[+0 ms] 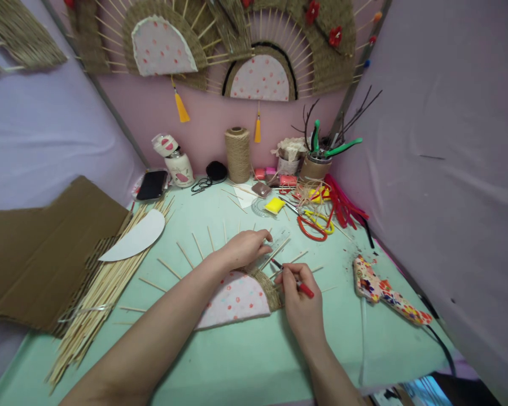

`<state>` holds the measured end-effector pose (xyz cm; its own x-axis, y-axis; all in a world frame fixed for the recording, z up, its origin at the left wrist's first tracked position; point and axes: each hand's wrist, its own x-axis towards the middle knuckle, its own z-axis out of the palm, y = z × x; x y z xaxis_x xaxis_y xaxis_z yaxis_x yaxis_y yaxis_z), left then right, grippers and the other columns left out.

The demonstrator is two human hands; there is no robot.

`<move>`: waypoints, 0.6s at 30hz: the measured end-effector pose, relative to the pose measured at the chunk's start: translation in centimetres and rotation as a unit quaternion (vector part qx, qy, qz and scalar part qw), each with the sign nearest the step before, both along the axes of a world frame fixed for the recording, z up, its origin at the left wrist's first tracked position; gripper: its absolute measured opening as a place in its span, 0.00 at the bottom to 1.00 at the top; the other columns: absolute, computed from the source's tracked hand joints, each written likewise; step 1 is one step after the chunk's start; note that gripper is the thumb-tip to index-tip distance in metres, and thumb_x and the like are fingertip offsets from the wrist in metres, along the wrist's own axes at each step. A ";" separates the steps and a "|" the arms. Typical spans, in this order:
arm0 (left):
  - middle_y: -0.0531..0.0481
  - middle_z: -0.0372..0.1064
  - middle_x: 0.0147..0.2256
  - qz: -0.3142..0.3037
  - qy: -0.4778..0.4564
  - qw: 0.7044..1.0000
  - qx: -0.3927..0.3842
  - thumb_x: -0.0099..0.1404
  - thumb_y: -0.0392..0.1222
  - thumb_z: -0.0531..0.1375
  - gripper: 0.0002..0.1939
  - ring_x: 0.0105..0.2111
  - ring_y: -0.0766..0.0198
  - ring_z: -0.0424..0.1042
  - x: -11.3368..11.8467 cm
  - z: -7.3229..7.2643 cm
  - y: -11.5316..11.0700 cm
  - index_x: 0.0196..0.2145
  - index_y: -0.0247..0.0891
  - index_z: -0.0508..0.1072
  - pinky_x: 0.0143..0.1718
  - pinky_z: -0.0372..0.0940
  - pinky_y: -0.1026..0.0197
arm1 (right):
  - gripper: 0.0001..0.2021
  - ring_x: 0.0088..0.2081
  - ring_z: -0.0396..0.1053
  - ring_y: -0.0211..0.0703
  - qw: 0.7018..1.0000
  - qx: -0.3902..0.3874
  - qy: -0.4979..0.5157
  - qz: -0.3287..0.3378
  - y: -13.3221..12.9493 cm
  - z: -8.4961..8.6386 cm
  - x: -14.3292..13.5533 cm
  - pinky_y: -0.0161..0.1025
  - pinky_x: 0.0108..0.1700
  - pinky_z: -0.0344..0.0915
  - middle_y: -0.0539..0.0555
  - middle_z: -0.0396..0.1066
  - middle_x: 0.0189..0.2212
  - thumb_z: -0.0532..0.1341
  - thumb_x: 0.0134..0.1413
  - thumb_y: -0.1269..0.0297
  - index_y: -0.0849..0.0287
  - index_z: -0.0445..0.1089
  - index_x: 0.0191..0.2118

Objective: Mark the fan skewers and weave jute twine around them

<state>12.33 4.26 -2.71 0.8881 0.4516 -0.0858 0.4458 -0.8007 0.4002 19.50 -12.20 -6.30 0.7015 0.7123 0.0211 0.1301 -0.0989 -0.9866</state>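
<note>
A half-round fan piece (237, 301) lies on the table, its white centre dotted red and edged with twine. Thin wooden sticks (185, 255) radiate from its curved edge. My left hand (248, 248) is over the top of the fan, fingers curled at a clear ruler (283, 234) beside the right-hand sticks. The left forearm hides part of the fan's left side. My right hand (300, 287) grips a red pen (305, 290), its dark tip pointing at a stick near the ruler.
A bundle of sticks (97, 293), a white paper shape (138, 237) and cardboard (46, 254) lie left. Behind stand a twine spool (237, 155) and a bottle (180, 169). Scissors (312, 228) lie back right; a floral glue gun (389, 293) with its cord lies right.
</note>
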 end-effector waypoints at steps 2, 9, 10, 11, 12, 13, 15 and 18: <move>0.48 0.74 0.32 -0.001 -0.001 1.000 0.003 0.65 0.47 0.53 0.15 0.34 0.60 0.71 0.0 -0.1 0.0 0.46 0.40 0.68 0.33 0.58 0.63 | 0.10 0.26 0.65 0.37 1.000 0.003 0.003 0.004 0.0 0.0 0.0 0.33 0.28 0.59 0.49 0.71 0.25 0.54 0.58 0.55 0.57 0.64 0.34; 0.48 0.74 0.32 0.002 0.006 1.000 0.002 0.65 0.48 0.53 0.15 0.34 0.60 0.71 0.0 0.0 0.0 0.46 0.40 0.68 0.33 0.58 0.64 | 0.10 0.25 0.64 0.37 1.000 -0.008 -0.005 0.001 0.0 0.0 0.1 0.33 0.28 0.59 0.49 0.71 0.24 0.54 0.58 0.56 0.57 0.63 0.32; 0.48 0.74 0.32 0.001 0.008 1.000 0.002 0.65 0.47 0.53 0.15 0.34 0.60 0.71 0.0 0.1 0.0 0.46 0.40 0.68 0.33 0.59 0.64 | 0.10 0.25 0.64 0.37 1.000 -0.007 -0.004 0.001 0.0 0.0 0.1 0.33 0.28 0.59 0.49 0.71 0.25 0.54 0.58 0.56 0.57 0.63 0.32; 0.48 0.74 0.32 0.000 0.008 1.000 0.002 0.65 0.47 0.53 0.15 0.34 0.60 0.71 0.0 0.1 0.0 0.46 0.40 0.68 0.33 0.59 0.63 | 0.10 0.25 0.65 0.37 1.000 -0.004 -0.002 0.002 0.0 0.0 0.1 0.33 0.28 0.59 0.49 0.71 0.25 0.54 0.58 0.56 0.57 0.63 0.33; 0.48 0.74 0.32 -0.001 0.007 1.000 0.003 0.65 0.47 0.52 0.15 0.34 0.60 0.71 0.0 0.1 -0.1 0.46 0.40 0.68 0.33 0.59 0.63 | 0.10 0.25 0.65 0.38 1.000 -0.002 0.001 0.004 0.0 0.1 0.0 0.34 0.28 0.60 0.50 0.71 0.25 0.54 0.58 0.56 0.57 0.63 0.33; 0.48 0.74 0.32 -0.002 0.006 1.000 0.004 0.65 0.47 0.52 0.15 0.35 0.60 0.72 0.0 0.1 -0.1 0.46 0.40 0.68 0.34 0.59 0.63 | 0.11 0.25 0.65 0.38 1.000 0.000 0.005 0.006 0.0 0.1 0.0 0.34 0.28 0.60 0.50 0.71 0.26 0.54 0.58 0.55 0.57 0.64 0.34; 0.48 0.74 0.33 -0.003 0.005 1.000 0.006 0.65 0.47 0.52 0.15 0.35 0.59 0.72 0.0 0.1 -0.1 0.46 0.40 0.68 0.34 0.59 0.63 | 0.11 0.26 0.66 0.38 1.000 0.001 0.009 0.008 0.0 0.2 0.0 0.33 0.28 0.60 0.50 0.71 0.26 0.55 0.58 0.55 0.58 0.64 0.34; 0.48 0.74 0.32 0.000 0.006 1.000 0.004 0.65 0.47 0.53 0.15 0.35 0.59 0.72 0.0 0.0 0.0 0.47 0.40 0.68 0.34 0.60 0.63 | 0.11 0.26 0.66 0.38 1.000 0.002 0.004 0.005 0.0 0.2 0.0 0.34 0.28 0.61 0.50 0.71 0.26 0.55 0.58 0.56 0.58 0.64 0.33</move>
<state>12.35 4.24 -2.69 0.8871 0.4520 -0.0938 0.4506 -0.8036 0.3888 19.49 -12.21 -6.13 0.6945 0.7193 0.0181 0.1231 -0.0939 -0.9879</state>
